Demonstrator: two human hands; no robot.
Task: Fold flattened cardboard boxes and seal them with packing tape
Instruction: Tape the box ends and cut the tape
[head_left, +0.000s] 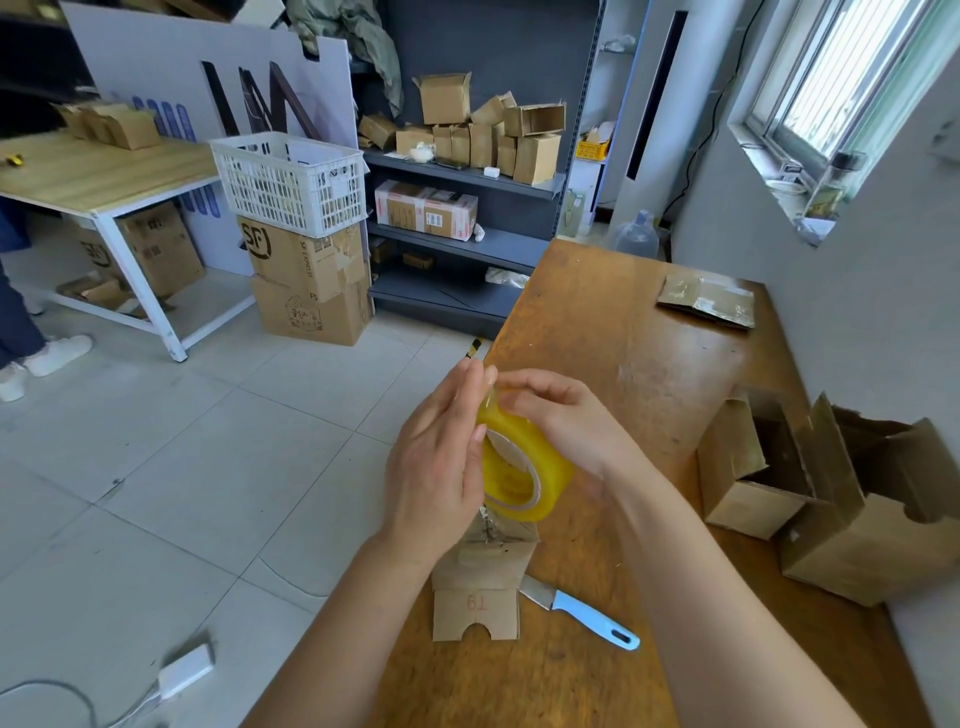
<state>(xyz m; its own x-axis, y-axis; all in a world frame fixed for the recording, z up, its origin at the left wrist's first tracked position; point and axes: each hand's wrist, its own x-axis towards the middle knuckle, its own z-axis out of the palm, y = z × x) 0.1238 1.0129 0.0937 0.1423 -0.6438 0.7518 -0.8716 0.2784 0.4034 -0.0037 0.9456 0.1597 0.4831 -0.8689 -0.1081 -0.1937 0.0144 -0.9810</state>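
1. The tape roll (524, 462), glossy yellow with a hollow core, is being grasped by the right hand (561, 421), its grip curled over the rim.
2. The left hand (441, 452) is being pressed flat against the roll's open face, fingers straight.
3. The cardboard box (480, 587), matte brown, is being worked directly beneath the roll, at the table's (597, 338) near left edge.
4. A crinkled clear strip is apparently being drawn downward from roll to box.

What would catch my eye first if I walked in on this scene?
The roll of yellowish packing tape held up in the middle: the right hand curls over it, and the left hand lies against its side. Just under it, a small cardboard box stands at the near edge of the wooden table, with a blue-handled knife lying beside it. Two open cardboard boxes lie on the table's right side.
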